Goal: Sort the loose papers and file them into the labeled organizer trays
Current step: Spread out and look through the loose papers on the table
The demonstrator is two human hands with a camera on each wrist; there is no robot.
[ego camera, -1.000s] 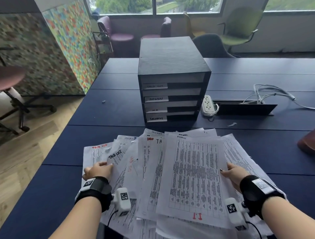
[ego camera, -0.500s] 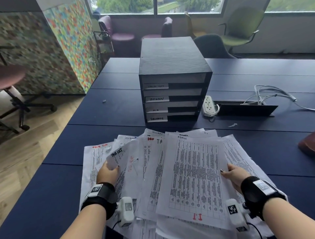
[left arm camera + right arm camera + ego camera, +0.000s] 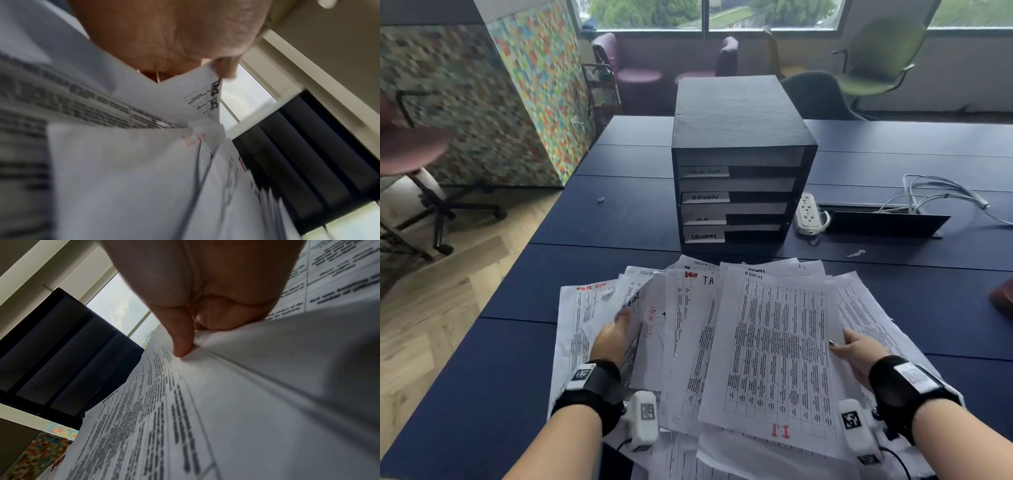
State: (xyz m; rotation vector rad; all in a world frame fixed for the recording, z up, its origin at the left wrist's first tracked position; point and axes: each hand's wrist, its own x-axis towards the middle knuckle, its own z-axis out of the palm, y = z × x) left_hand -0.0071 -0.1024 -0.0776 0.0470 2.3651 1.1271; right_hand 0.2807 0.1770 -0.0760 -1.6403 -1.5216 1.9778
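A fanned pile of printed papers [image 3: 688, 342] lies on the dark blue table [image 3: 619, 222] in front of me. Behind it stands a black organizer [image 3: 739, 164] with trays labelled TASK LIST, ADMIN, H.R and SECURITY. My left hand [image 3: 616, 335] grips a sheet headed TASK LIST [image 3: 633, 305] at the pile's left and holds it raised; in the left wrist view my fingers [image 3: 224, 68] pinch that sheet's corner [image 3: 205, 97]. My right hand [image 3: 856, 349] pinches the right edge of the top ADMIN sheet [image 3: 774, 349], thumb [image 3: 183, 350] on the paper [image 3: 144, 418].
Right of the organizer lie a white power strip [image 3: 808, 212], a black cable box [image 3: 883, 222] and loose white cables [image 3: 941, 192]. A brown object [image 3: 1003, 301] pokes in at the table's right edge. A colourful partition [image 3: 517, 102] and chairs stand beyond the table.
My left hand has moved right from the pile's left edge, taken hold of the TASK LIST sheet and lifted it. My right hand has stayed on the ADMIN sheet's edge.
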